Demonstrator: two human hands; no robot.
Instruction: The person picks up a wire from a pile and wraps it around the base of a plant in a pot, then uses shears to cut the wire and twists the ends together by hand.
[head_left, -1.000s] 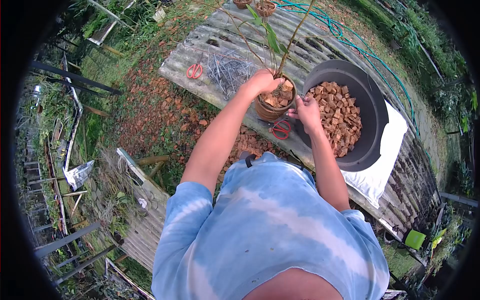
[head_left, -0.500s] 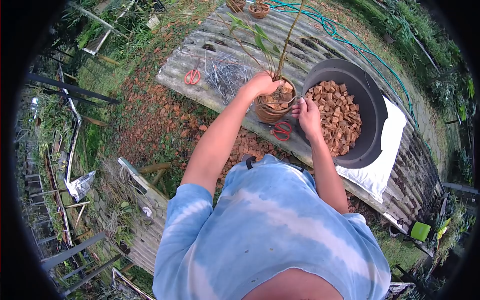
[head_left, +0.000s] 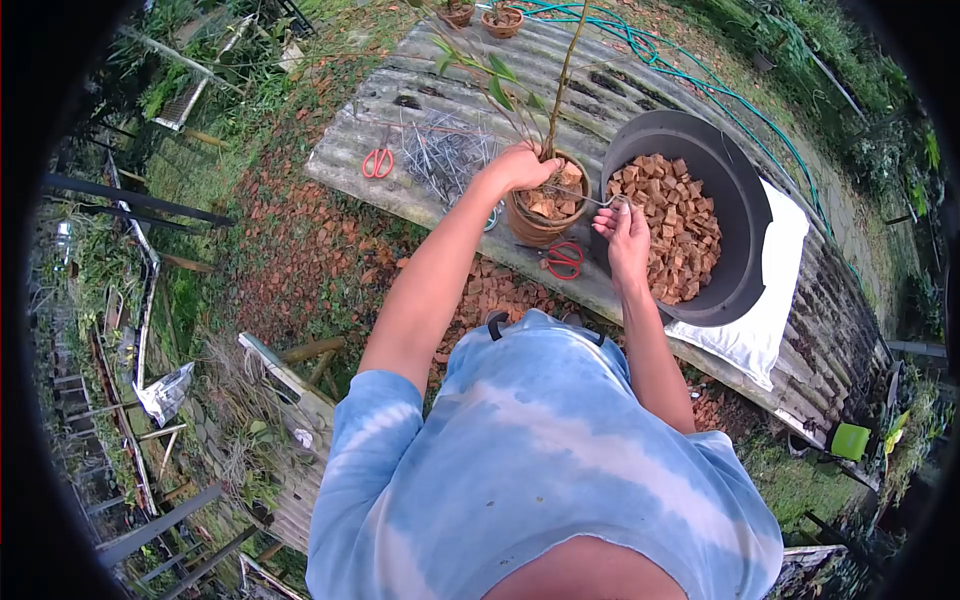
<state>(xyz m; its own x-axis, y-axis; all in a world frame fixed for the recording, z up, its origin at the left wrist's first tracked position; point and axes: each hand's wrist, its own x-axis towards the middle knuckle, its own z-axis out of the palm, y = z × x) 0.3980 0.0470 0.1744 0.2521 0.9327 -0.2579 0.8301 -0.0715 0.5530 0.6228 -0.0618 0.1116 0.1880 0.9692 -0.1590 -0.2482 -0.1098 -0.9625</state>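
Note:
A terracotta pot [head_left: 537,228] holds brown husk chunks [head_left: 552,203] and a plant with a tall cane-like stem [head_left: 556,115] and a few green leaves. My left hand [head_left: 522,168] is closed around the stem's base at the pot's rim; its fingertips are partly hidden. Right of the pot, my right hand [head_left: 625,232] pinches the end of a thin metal wire [head_left: 590,200], which stretches across the pot toward the stem. Red-handled scissors [head_left: 562,261] lie just in front of the pot.
A large black tub [head_left: 737,215] of husk cubes [head_left: 675,225] stands at right on a white sack [head_left: 745,345]. Loose wires [head_left: 445,150] and another red-handled pair of scissors [head_left: 378,163] lie left on the corrugated table [head_left: 345,150]. Behind are small pots [head_left: 502,22] and a green hose [head_left: 690,75].
My right hand has turned and shifted slightly right, drawing the wire's end away from the pot's rim. My left hand stays at the stem's base. The view has shifted a little.

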